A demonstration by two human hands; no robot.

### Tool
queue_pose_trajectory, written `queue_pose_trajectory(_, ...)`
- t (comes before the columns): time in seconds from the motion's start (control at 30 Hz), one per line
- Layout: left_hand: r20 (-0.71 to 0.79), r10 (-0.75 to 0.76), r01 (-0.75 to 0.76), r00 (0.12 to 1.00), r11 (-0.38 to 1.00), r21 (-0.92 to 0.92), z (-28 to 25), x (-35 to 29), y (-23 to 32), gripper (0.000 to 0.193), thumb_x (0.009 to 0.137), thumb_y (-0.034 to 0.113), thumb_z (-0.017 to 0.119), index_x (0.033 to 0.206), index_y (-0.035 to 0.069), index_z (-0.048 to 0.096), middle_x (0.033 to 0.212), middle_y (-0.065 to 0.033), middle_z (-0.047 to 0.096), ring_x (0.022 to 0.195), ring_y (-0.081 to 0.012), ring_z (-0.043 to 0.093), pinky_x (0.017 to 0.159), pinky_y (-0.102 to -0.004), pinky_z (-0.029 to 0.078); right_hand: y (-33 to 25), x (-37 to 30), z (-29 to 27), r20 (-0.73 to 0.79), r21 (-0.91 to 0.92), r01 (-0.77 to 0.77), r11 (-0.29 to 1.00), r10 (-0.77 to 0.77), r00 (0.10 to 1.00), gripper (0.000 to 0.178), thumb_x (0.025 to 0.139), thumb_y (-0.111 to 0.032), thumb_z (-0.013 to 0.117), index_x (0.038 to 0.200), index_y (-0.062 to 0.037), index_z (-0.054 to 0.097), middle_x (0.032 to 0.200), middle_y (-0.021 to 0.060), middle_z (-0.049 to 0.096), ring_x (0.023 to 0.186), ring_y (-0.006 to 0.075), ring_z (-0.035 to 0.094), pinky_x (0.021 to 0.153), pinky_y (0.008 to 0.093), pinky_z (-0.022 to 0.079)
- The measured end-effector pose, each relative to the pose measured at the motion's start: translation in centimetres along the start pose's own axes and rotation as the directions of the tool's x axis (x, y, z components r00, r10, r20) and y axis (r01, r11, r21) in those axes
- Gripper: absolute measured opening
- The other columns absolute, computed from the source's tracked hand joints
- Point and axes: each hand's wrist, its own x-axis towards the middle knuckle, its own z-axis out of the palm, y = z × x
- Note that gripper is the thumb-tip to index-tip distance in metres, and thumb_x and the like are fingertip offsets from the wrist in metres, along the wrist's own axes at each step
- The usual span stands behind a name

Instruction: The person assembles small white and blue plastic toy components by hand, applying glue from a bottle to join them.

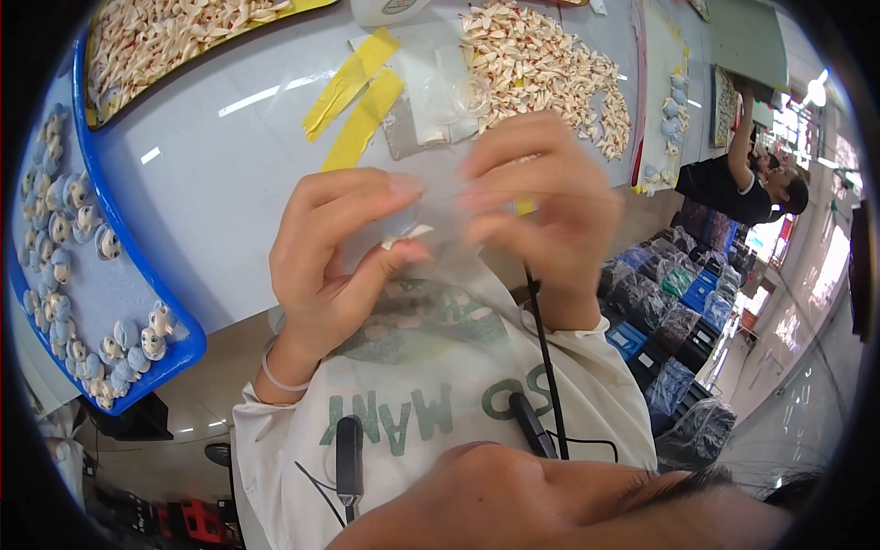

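Observation:
My left hand [335,243] is closed in a pinch over the table's near edge. Between its thumb and fingers sits a small light-blue and cream piece [401,225], partly covered by the fingertips. Just right of it, my right hand [555,197] is raised and smeared by motion, so what its fingers hold, if anything, does not show. Beyond the hands lies a heap of small cream pieces with red tips [550,78]. A round clear dish [471,94] stands at the heap's left side.
Yellow tape strips [353,82] lie on the table. A blue tray [191,339] at left holds several blue-and-cream figures [60,261]. Another tray [105,105] of cream pieces is far left, beside a white bottle [385,9]. At right, a person [742,188] works near bagged crates [674,284].

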Motion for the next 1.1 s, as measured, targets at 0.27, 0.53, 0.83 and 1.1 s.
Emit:
queue_pose_trajectory(0.27,0.059,-0.032,0.037,0.998,0.995,-0.088,0.1,0.2,-0.1,0.032,0.068,-0.006,0.067,0.097,0.000,0.056,0.104,-0.0133,0.047,0.089,-0.0230,0.057,0.074,-0.0308,0.048,5.1,0.2,-4.8,-0.088,-0.448,-0.100,0.889,0.067,0.994,0.013,0.065,-0.006,0.065,0.078,-0.0055,0.062,0.080,0.0042,0.060,0.076,0.0217,0.053,0.068,0.0301,0.041)
queue_pose_trajectory(0.53,0.057,-0.058,0.064,0.997,0.991,-0.119,0.1,0.4,-0.1,0.031,0.070,-0.008,0.065,0.097,0.000,0.051,0.104,-0.0141,0.046,0.088,-0.0249,0.056,0.076,-0.0341,0.048,5.8,0.7,-4.7,-0.008,-0.495,-0.095,0.864,0.105,0.994,0.011,0.067,-0.006,0.063,0.077,-0.0065,0.060,0.076,0.0049,0.056,0.072,0.0249,0.052,0.065,0.0333,0.041)
queue_pose_trajectory(0.83,0.047,-0.050,0.058,0.998,0.981,-0.186,0.0,0.5,-0.3,0.033,0.070,-0.008,0.065,0.098,0.000,0.049,0.104,-0.0144,0.046,0.089,-0.0242,0.055,0.075,-0.0354,0.048,6.5,1.5,-4.2,-0.002,-0.403,-0.069,0.913,0.074,0.997,0.011,0.067,0.001,0.060,0.076,-0.0026,0.060,0.077,0.0066,0.058,0.072,0.0206,0.056,0.063,0.0285,0.044)
queue_pose_trajectory(1.1,0.057,-0.070,0.082,0.996,0.965,-0.250,0.0,0.4,-0.3,0.031,0.071,-0.009,0.064,0.097,-0.001,0.050,0.104,-0.0145,0.045,0.089,-0.0231,0.054,0.076,-0.0340,0.047,6.4,1.6,-4.6,0.013,-0.471,-0.034,0.882,0.045,0.999,0.010,0.068,0.003,0.061,0.077,-0.0007,0.061,0.079,0.0076,0.059,0.074,0.0177,0.057,0.062,0.0252,0.045)
